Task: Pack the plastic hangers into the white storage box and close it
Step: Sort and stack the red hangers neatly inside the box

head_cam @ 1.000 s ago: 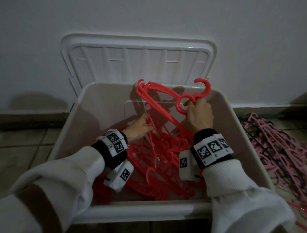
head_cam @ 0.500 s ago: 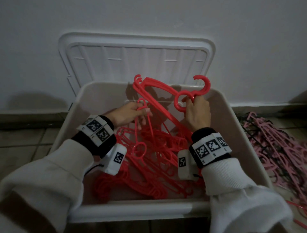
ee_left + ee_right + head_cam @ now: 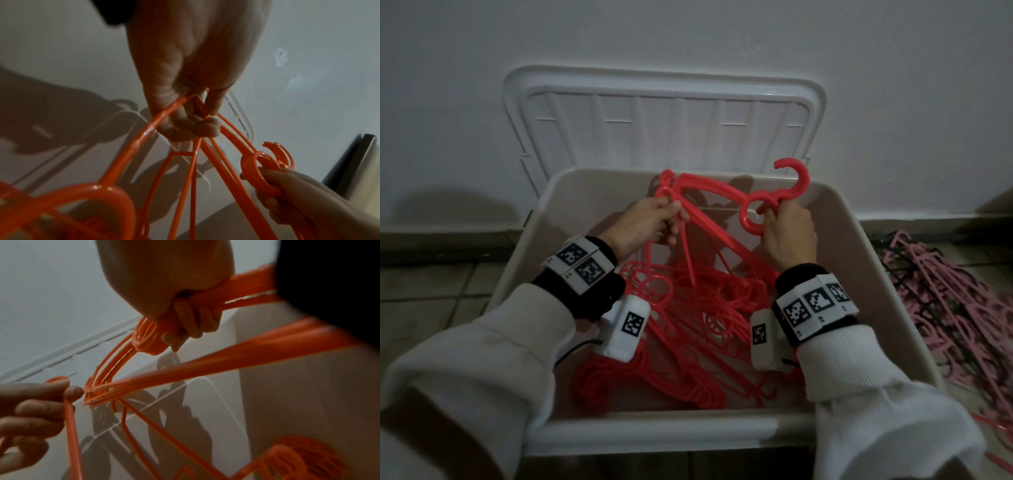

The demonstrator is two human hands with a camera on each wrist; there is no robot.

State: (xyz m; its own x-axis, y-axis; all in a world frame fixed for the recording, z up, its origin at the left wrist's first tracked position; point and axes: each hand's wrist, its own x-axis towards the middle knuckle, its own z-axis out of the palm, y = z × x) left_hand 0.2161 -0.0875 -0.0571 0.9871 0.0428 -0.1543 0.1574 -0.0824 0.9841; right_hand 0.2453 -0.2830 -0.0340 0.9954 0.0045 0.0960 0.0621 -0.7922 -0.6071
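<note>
Over the far edge of the white storage box (image 3: 571,219), lid (image 3: 664,113) open: right hand (image 3: 789,236) clenched round hook necks of a red hanger bundle (image 3: 715,202), left hand (image 3: 640,224) curled on its shoulder end. Mid-packing; next, probably lowering onto the tangled pile (image 3: 698,329) without snagging. Bundle count unclear; pink hangers (image 3: 945,308) outside, cut off.

Tangled red hangers (image 3: 688,325) crowd the white box (image 3: 859,246); left side roomier.
</note>
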